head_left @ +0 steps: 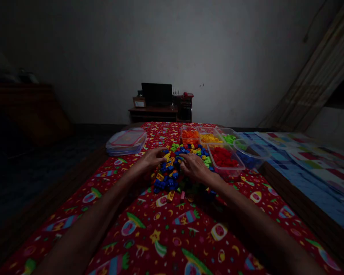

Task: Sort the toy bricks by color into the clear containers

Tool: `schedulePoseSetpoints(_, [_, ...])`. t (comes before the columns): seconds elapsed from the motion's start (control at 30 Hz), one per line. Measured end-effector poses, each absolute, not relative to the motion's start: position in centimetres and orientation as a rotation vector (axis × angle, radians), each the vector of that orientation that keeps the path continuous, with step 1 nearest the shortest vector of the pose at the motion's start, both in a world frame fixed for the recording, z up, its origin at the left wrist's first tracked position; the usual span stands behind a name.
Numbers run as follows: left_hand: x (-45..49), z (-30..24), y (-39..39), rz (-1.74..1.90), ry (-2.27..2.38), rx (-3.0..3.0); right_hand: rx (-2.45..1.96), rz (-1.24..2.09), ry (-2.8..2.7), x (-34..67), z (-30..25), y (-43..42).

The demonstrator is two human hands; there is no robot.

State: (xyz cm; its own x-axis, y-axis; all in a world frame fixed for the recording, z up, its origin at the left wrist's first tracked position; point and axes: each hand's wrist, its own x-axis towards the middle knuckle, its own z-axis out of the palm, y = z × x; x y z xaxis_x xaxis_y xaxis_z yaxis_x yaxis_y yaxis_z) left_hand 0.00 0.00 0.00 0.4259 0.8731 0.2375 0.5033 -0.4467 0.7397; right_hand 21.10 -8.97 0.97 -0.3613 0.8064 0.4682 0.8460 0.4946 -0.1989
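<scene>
A heap of small plastic bricks [172, 170], mostly blue with yellow, green and red ones, lies on a table under a red patterned cloth [160, 229]. My left hand [150, 159] rests on the heap's left side with its fingers curled over the bricks. My right hand [193, 166] lies on the heap's right side, fingers bent down into the pile. What either hand holds, if anything, is hidden by the fingers and the dim light.
Clear tubs stand to the right and behind the heap: red bricks [225, 158], orange [190, 136], yellow [208, 137], green [231, 138], blue [250, 154]. Stacked lids [127, 142] lie at the left. A bed with a checked cover [309, 164] runs along the right. A desk with a monitor [157, 95] stands by the wall.
</scene>
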Motion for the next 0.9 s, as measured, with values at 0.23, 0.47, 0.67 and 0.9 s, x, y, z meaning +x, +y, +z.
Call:
schedulePoseSetpoints(0.23, [0.7,1.1,-1.2,0.727,1.319,2.24,-1.539,0.115,-2.033,21.0,2.1,-8.9])
schedulePoseSetpoints(0.47, [1.5,1.5,-1.6,0.792,0.944,1.921,-1.321,0.288,-1.963,21.6,1.4,-8.3])
schedulePoseSetpoints(0.67, [2.7,1.4,-2.8,0.737,0.851,1.992,-1.245,0.173,-2.15,22.2,0.8,-8.2])
schedulePoseSetpoints(0.9, [1.7,1.8,-2.2,0.753,1.065,2.276,-1.325,-0.031,-2.224,22.4,-0.1,-7.8])
